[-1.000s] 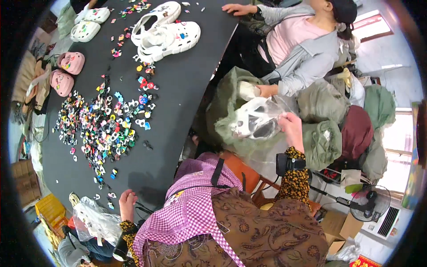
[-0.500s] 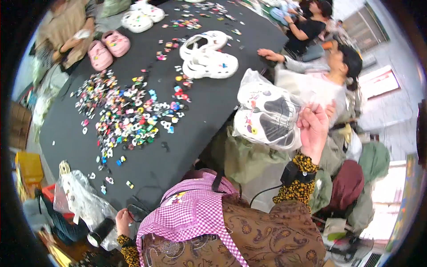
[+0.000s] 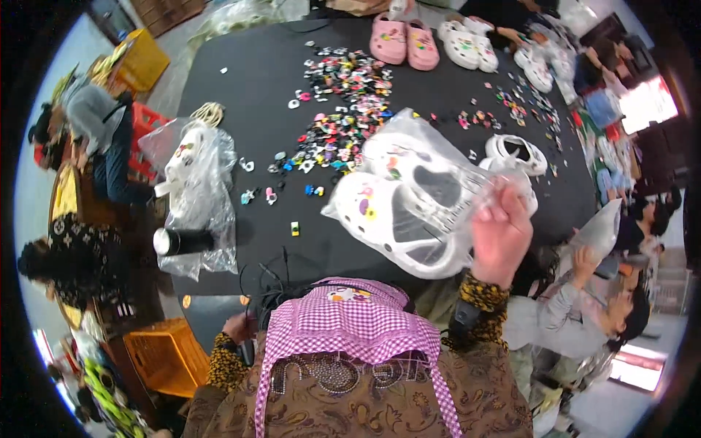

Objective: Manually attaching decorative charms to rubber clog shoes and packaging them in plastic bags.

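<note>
My right hand is closed on the gathered top of a clear plastic bag. Inside the bag lies a pair of white clogs with colourful charms on them, held up over the table's near edge. Low at the left, my left hand is down beside a dark flat panel and some black cables; its fingers are too small and dark to make out.
On the black table lie piles of small colourful charms. Pink clogs and white clogs stand at the far side. Bagged white clogs and a black cylinder sit left. An orange crate stands lower left. Other people surround the table.
My view has swung to the left, bringing more of the table's left side into sight. The bagged clogs have come over the table edge, still in my right hand.
</note>
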Motion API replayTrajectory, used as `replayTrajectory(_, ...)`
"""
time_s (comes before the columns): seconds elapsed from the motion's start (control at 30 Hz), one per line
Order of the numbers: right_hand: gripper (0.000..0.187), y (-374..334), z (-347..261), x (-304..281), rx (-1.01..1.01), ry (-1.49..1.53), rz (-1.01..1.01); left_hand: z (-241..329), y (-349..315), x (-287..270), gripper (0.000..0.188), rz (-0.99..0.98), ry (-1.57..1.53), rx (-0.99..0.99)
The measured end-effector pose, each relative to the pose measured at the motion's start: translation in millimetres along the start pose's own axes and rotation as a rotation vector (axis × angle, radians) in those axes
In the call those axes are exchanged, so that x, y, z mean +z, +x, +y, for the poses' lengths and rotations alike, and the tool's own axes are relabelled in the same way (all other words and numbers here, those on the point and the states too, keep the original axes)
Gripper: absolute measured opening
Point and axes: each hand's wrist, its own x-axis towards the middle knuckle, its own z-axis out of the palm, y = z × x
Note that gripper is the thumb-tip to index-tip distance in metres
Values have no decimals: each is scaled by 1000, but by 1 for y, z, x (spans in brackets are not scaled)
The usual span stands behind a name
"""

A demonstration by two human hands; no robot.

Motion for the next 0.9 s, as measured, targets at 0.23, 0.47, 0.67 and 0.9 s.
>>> replayTrajectory(0.23, 2, 32, 92, 16, 259, 79, 69, -135, 86, 24, 40, -29, -424, 414)
replayTrajectory(0.47, 6, 38, 116, -32, 296, -77, 77, -114, 58, 68, 5, 304, -336, 604)
replayTrajectory(0.67, 8, 40, 105, -67, 307, -266, -64, -89, 2, 76, 6, 353, -226, 506)
replayTrajectory(0.9, 33, 46, 95, -111, 219, -979, -451, -75, -64, 89, 7, 451, -75, 378)
